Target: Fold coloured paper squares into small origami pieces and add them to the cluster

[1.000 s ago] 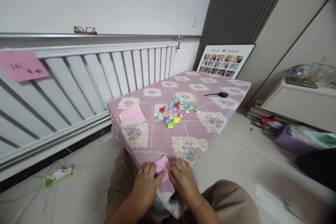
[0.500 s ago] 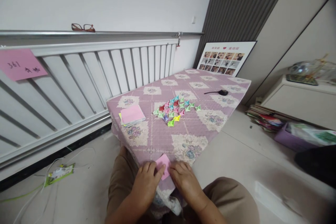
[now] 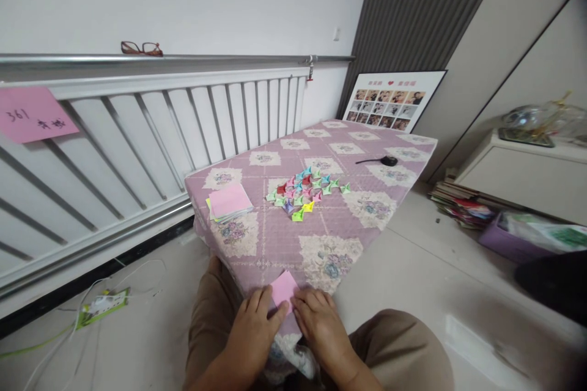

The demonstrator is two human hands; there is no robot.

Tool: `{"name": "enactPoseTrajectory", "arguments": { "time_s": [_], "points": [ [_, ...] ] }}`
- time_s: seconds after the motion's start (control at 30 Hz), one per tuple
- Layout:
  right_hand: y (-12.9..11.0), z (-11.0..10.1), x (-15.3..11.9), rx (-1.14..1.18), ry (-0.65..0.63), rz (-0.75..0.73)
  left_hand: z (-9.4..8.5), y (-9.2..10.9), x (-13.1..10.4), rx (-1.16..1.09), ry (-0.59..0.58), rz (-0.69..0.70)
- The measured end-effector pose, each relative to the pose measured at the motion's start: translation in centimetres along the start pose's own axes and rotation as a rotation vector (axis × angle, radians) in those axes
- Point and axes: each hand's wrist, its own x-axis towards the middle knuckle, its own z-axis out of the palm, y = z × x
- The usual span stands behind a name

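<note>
A small square of pink paper [image 3: 284, 290] lies on the near end of the tablecloth, turned with a corner pointing away from me. My left hand [image 3: 252, 327] holds its left side, with the thumb along the lower edge and the fingers on the cloth beside it. At the right edge, my right hand [image 3: 321, 324] pinches the paper with bent fingers; its thumb is partly hidden. Farther up the table sits a cluster of small folded paper shapes [image 3: 298, 200] in several colours. A stack of square paper sheets [image 3: 230, 201], pink on top, lies to their left.
The table [image 3: 275, 243] has a purple floral cloth. A black spoon-like object [image 3: 389, 160] rests toward the far right. Along the left runs a white radiator [image 3: 206, 116], with glasses [image 3: 142, 49] on the pipe above. A power strip [image 3: 103, 307] with cables lies on the floor.
My left thumb has slid down toward the paper's lower corner, so more of the pink surface shows. The right hand has shifted slightly left and down. The folded shapes are unchanged.
</note>
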Motion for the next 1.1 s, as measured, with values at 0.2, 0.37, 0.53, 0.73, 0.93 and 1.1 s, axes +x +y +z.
{"name": "enactPoseTrajectory", "arguments": {
  "time_s": [0.2,0.37,0.53,0.73,0.93,1.1],
  "points": [
    [0.6,-0.8,1.8,-0.053,-0.077,0.234,1.6,-0.6,-1.0,-0.037,0.012,0.009],
    [0.2,-1.7,3.9,-0.033,-0.176,0.384,0.4,-1.3,-1.1,-0.112,-0.058,0.047],
    [0.4,-2.3,5.3,-0.022,-0.324,0.448,-2.4,-1.4,-0.2,-0.247,-0.077,0.036],
    [0.6,-2.1,5.5,-0.024,-0.346,0.458,-4.8,-1.1,4.2,-0.323,-0.097,-0.224],
    [0.7,-1.7,4.9,-0.014,-0.341,0.466,-4.6,-2.0,6.9,-0.336,-0.17,-0.209],
    [0.7,-1.6,4.7,0.007,-0.342,0.478,-4.6,-2.2,7.2,-0.353,-0.208,-0.2]
  ]
}}
